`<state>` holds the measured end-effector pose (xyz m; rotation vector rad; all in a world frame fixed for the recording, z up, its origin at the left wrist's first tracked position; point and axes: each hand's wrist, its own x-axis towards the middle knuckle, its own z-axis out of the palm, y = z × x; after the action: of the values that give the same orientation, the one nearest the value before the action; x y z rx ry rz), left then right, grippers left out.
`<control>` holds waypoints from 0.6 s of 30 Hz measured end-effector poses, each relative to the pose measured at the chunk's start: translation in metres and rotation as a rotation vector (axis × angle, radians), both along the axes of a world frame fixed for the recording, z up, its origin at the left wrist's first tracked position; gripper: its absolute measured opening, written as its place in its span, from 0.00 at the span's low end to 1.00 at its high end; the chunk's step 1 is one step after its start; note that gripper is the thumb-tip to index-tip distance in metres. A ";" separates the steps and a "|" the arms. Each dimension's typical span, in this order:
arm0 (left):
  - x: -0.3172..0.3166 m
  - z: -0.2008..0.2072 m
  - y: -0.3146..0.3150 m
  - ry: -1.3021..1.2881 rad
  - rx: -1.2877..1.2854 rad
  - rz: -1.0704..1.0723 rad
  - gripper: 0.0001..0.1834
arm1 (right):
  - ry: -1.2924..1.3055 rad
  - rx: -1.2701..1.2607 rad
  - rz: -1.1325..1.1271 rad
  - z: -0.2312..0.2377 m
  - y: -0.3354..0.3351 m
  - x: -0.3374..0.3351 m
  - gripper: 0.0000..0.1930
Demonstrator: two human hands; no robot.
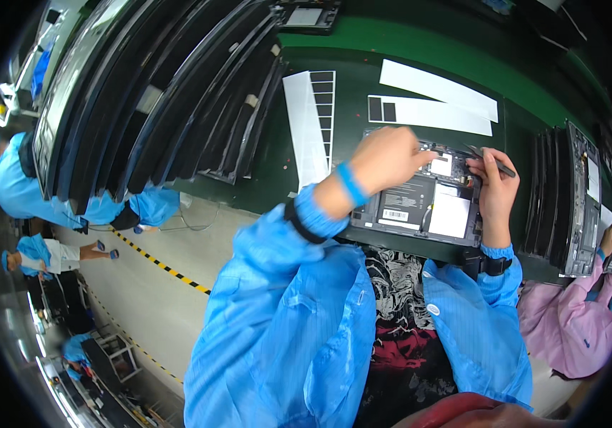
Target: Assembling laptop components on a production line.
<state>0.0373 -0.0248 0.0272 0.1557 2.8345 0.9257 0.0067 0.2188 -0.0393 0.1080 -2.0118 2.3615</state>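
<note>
An opened tablet-like device (429, 187) lies in front of me, its inner side up, with a black battery (407, 203), a white rectangular panel (450, 215) and a smaller white label on the circuit area. My left hand (390, 162) reaches over its upper left part, the fingers curled and the fingertips close together at the upper circuit area; anything between them is hidden. At the device's upper right, my right hand (495, 182) holds dark tweezers (503, 169) between thumb and fingers, their tip pointing up and left.
Tall rows of dark panels (170, 93) stand at the left; more devices (559, 192) stand at the right. White strips (438, 89) and a sheet of black pads (322, 107) lie beyond the device on the green bench. A person in pink (570, 321) works at the right.
</note>
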 end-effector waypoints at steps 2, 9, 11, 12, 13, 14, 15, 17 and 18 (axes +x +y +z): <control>0.047 0.011 -0.043 0.128 0.112 0.071 0.15 | -0.054 0.019 -0.021 0.012 0.003 0.011 0.12; 0.141 -0.054 -0.121 0.428 -0.279 0.264 0.21 | -0.059 0.212 0.145 0.041 -0.048 0.031 0.10; 0.138 -0.055 -0.110 0.555 -0.303 0.364 0.19 | -0.019 0.344 0.322 0.052 -0.085 0.038 0.09; 0.140 -0.060 -0.109 0.550 -0.301 0.364 0.19 | -0.025 0.362 0.341 0.055 -0.109 0.045 0.10; 0.142 -0.063 -0.108 0.550 -0.170 0.379 0.18 | -0.017 0.367 0.358 0.047 -0.128 0.051 0.12; 0.143 -0.067 -0.107 0.552 -0.040 0.400 0.16 | 0.108 0.504 0.370 0.040 -0.144 0.057 0.12; 0.147 -0.070 -0.103 0.539 -0.048 0.383 0.14 | 0.167 0.544 0.407 0.041 -0.160 0.064 0.11; 0.152 -0.075 -0.099 0.547 -0.129 0.335 0.14 | 0.263 0.696 0.419 0.025 -0.176 0.069 0.10; 0.154 -0.078 -0.097 0.556 -0.216 0.287 0.14 | 0.257 0.738 0.423 0.019 -0.180 0.071 0.10</control>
<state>0.1917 -0.1214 -0.0504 -0.0298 3.5229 0.6956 0.0778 0.0383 -0.0198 0.8729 -2.7883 1.4971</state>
